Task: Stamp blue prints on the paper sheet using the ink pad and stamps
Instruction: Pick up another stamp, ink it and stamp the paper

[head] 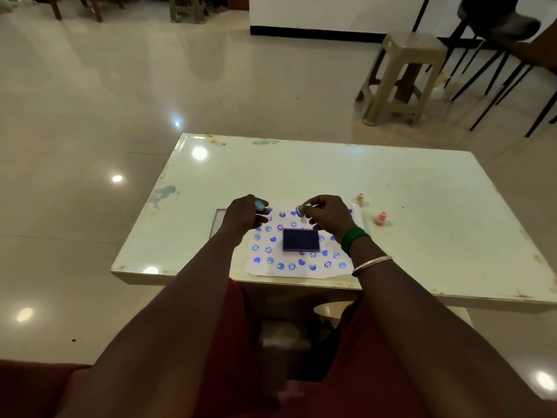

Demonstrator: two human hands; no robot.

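Seemingly between prints, one stamp [259, 205] is gripped in the left hand [244, 215] and a second stamp [299, 210] pinched in the right hand [328, 215] — both held over the well-covered paper sheet [252, 269], beyond the ink pad [300, 239] at its middle — so re-inking, then a bare gap, is probably called for.

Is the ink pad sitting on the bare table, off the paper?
No, the ink pad lies on the paper sheet, ringed by blue prints.

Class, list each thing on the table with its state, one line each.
Sheet: flat, many blue prints.
Ink pad: open, on the sheet.
Left stamp: gripped by left hand.
Right stamp: pinched by right hand.
Cream stamp: standing, untouched.
Pink stamp: standing, untouched.
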